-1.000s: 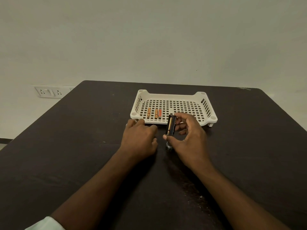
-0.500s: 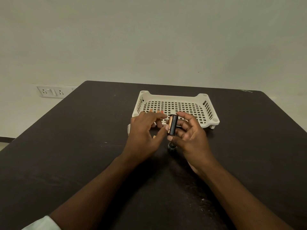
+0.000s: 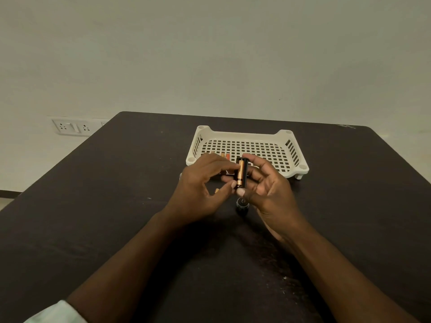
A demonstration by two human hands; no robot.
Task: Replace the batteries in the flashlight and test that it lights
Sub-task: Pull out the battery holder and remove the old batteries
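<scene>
My right hand [image 3: 268, 190] holds a black battery holder [image 3: 245, 173] upright above the table. A copper-coloured battery [image 3: 240, 172] lies in its front slot. My left hand [image 3: 200, 183] pinches that battery with thumb and fingers. On the table just below the holder stands the black flashlight tail cap [image 3: 242, 203] with its spring up. A small orange battery end [image 3: 217, 191] shows under my left hand. The flashlight body is hidden.
A white perforated tray [image 3: 286, 148] stands behind the hands, with orange batteries [image 3: 225, 155] at its front left. The dark table [image 3: 116, 206] reaches the wall. A wall socket plate [image 3: 72, 127] sits at the left.
My left hand rose from the table, came across to the holder and now grips the battery in it. My right hand lifted the holder slightly.
</scene>
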